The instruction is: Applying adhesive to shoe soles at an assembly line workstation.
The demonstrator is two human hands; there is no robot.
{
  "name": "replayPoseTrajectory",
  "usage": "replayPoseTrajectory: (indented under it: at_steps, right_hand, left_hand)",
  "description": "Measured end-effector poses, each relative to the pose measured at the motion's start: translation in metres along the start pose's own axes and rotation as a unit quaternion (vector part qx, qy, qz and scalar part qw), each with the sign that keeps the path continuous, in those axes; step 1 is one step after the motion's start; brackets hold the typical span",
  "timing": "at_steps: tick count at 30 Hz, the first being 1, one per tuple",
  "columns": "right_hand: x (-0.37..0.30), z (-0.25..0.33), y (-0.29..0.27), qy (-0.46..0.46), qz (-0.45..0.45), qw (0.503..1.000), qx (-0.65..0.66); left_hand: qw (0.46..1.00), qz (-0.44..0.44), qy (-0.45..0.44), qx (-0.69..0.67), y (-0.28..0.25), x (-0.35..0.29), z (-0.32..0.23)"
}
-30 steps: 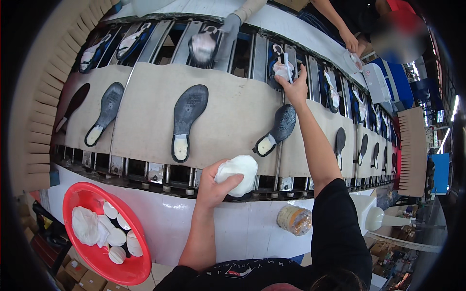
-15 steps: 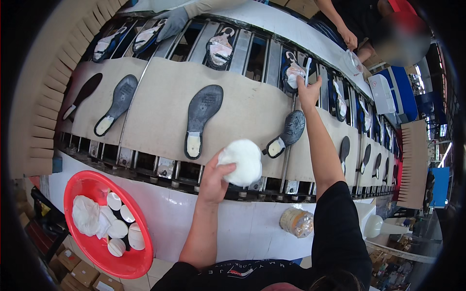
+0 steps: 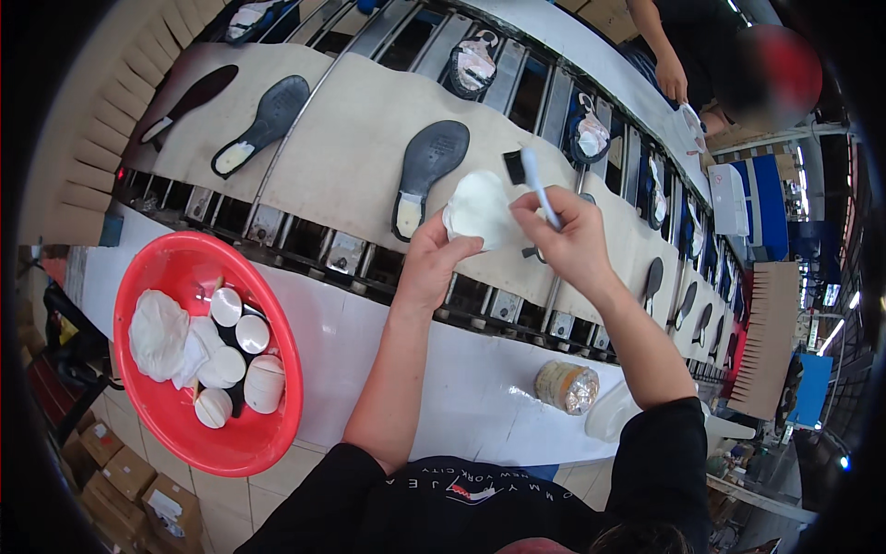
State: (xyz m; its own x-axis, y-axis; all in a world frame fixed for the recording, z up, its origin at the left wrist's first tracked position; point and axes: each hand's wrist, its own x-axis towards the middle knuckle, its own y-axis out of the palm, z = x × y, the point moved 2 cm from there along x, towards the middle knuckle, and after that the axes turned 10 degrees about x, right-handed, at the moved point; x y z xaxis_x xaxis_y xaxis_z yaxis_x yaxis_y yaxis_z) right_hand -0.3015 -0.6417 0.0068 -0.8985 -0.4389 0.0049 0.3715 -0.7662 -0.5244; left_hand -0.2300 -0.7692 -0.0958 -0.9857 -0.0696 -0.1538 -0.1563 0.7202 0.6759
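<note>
In front of me, my left hand (image 3: 434,268) is closed on the rim of a white, soft-looking rounded pad (image 3: 477,210). My right hand (image 3: 574,238) grips the pale handle of a small brush (image 3: 528,175), whose black bristles point left above the pad. Just behind the pad a dark shoe sole (image 3: 436,162) with a cream heel patch lies on the beige conveyor sheet (image 3: 341,138). Another sole is mostly hidden behind my right hand. Farther back, a shoe upper (image 3: 589,134) with a pale underside sits on the metal slats.
At the left on the white ledge (image 3: 323,369) stands a red basin (image 3: 286,434) with white cloth and several round white-topped pieces. A jar (image 3: 566,386) wrapped in clear film is near my right forearm. More soles and uppers line the conveyor. Across it, a person's hand (image 3: 672,78) shows.
My right hand has come back from a shoe upper to beside the pad, bringing the brush. The gloved hand at the far left is out of view. The whole view has shifted.
</note>
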Motion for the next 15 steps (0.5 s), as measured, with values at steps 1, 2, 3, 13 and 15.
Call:
replayPoseTrajectory:
  at_steps: [1,2,3,13,15]
  right_hand:
    - [-0.003,0.003,0.003,-0.025,0.014,1.000,-0.005]
    - [-0.005,0.005,0.004,-0.030,0.021,0.999,-0.015]
    - [-0.007,0.007,0.006,-0.030,0.022,0.999,-0.017]
    - [-0.008,0.002,0.020,0.076,-0.014,0.994,0.077]
    - [-0.006,0.004,0.022,0.090,-0.025,0.991,0.092]
  left_hand:
    - [1.000,0.002,0.006,0.000,0.000,0.000,0.000]
    - [1.000,0.004,0.012,0.001,0.000,0.000,-0.001]
    - [1.000,0.004,0.012,-0.001,0.001,0.000,-0.003]
    - [0.995,-0.072,0.051,-0.052,0.004,0.003,-0.006]
    - [0.993,-0.078,0.088,0.007,0.003,0.004,-0.003]
